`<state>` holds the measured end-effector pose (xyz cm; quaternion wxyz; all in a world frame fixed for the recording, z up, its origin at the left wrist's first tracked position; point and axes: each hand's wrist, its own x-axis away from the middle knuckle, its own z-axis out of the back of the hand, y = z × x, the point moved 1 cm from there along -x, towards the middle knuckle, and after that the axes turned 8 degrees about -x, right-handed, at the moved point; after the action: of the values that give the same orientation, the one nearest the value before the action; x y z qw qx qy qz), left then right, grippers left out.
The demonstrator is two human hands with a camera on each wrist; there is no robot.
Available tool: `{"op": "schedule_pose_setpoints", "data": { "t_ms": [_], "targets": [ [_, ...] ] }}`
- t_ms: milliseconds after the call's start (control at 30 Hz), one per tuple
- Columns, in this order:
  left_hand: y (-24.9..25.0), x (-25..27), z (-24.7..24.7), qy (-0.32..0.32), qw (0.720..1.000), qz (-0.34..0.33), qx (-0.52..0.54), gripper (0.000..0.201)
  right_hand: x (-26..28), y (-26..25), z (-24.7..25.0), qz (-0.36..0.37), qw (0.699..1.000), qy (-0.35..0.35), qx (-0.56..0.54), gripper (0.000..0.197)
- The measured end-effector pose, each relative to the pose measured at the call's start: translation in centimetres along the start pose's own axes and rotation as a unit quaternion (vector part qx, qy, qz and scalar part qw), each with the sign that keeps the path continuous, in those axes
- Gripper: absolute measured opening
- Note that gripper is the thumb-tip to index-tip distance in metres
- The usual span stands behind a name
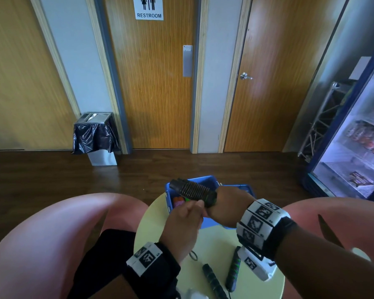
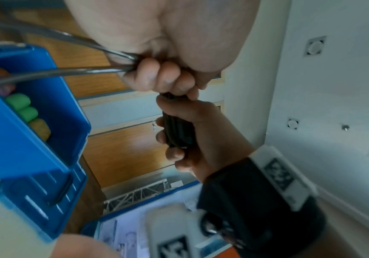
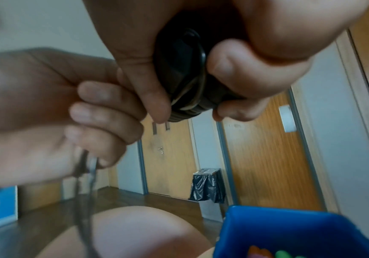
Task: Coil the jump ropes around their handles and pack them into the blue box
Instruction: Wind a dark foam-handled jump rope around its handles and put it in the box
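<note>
I am observing from the head view that my right hand is gripping one end of the pair of black ribbed jump-rope handles, held over the open blue plastic box on the round pale-yellow table. The thin dark rope is lying in close turns around the middle of the handles; the end nearest the right palm is looking bare. My left hand is pinching the loose remainder, its fingers curled around two strands just beside the right fist. I am judging this to be the last few turns of the coil. To do them well, I am advising steady tension from the left hand, each turn laid touching the one before, and the right thumb pressing the wound section so it cannot spring loose. A second black jump rope with green-striped handles is lying uncoiled on the table near my wrists. Coloured foam handles are already resting inside the box.
</note>
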<state>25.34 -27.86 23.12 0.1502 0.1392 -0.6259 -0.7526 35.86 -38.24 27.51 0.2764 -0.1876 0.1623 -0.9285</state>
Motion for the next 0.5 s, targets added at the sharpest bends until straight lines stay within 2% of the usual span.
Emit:
{"op": "schedule_pose_setpoints", "data": {
  "t_ms": [67,167,267,333,433,500],
  "targets": [
    [-0.5,-0.3,0.4,0.017,0.999,-0.011,-0.031,0.046,0.3,-0.1,0.0,-0.018,0.996,-0.015,-0.087,0.035],
    [-0.9,-0.4,0.9,0.035,0.999,-0.006,-0.021,0.049,1.1,-0.6,-0.1,-0.036,0.978,-0.052,-0.201,0.024],
    [-1.3,-0.3,1.4,0.038,0.999,0.005,-0.003,0.055,2.1,-1.4,0.1,-0.048,0.949,-0.118,-0.289,0.020],
    [-1.3,-0.2,2.0,0.023,0.999,-0.001,-0.023,0.052,2.8,-1.6,0.2,-0.050,0.929,-0.170,-0.324,0.019],
    [-0.2,0.2,2.5,-0.036,0.997,-0.060,0.017,0.039,4.0,-1.9,0.1,-0.054,0.906,-0.227,-0.354,0.023],
    [0.3,0.0,2.9,-0.057,0.994,-0.083,0.043,0.030,4.4,-2.0,-0.1,-0.045,0.874,-0.261,-0.407,0.030]
  ]
}}
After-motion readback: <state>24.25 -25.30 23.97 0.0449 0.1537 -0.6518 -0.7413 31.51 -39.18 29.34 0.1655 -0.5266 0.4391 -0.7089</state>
